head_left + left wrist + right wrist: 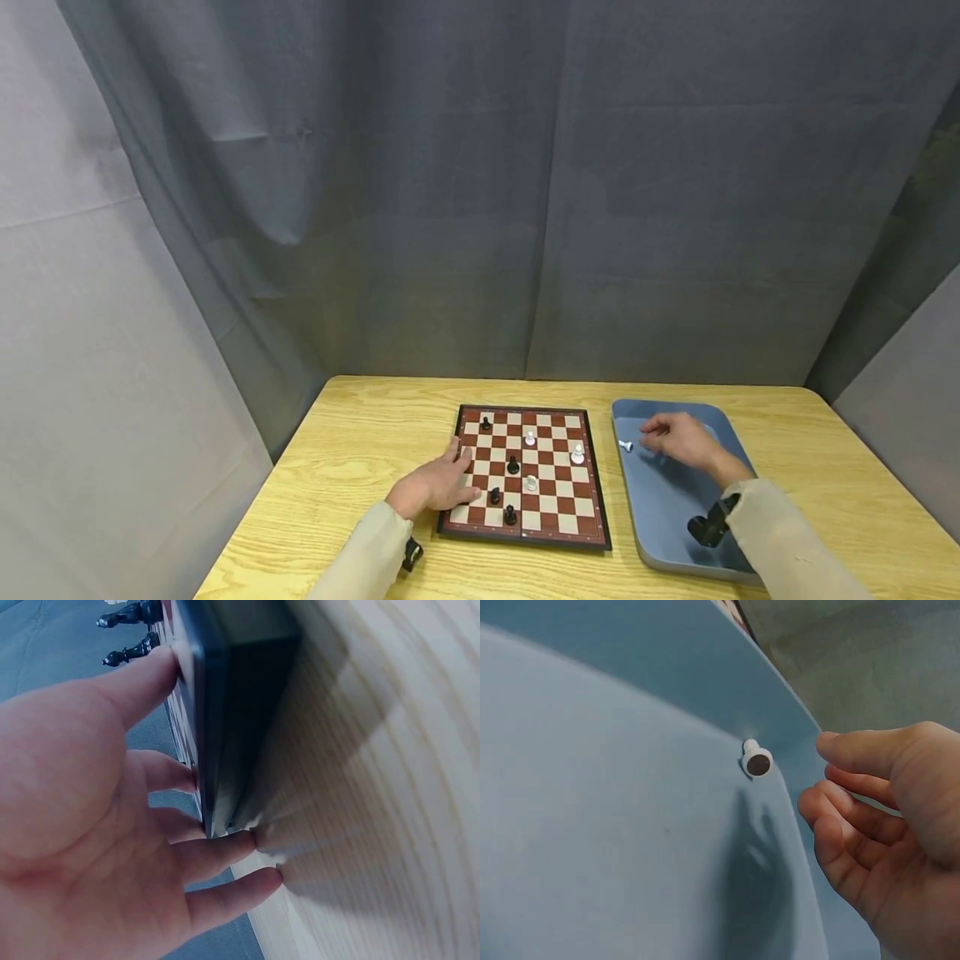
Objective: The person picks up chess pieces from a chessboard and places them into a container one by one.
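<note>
My left hand rests at the left edge of a red-and-white chessboard. In the left wrist view its thumb and some fingers touch the board's rim, while the other fingertips reach down to the wooden table. Several black chess pieces and three white chess pieces stand on the squares. Over the blue tray hovers my right hand, fingers loosely bent and nothing between them. A small white chess piece lies on its side by the tray's left wall, its dark round base showing, just off my right fingertips.
The wooden table carries both board and tray, with a narrow strip of wood between them. A grey curtain hangs behind the table's far edge, and pale cloth hangs at the left side.
</note>
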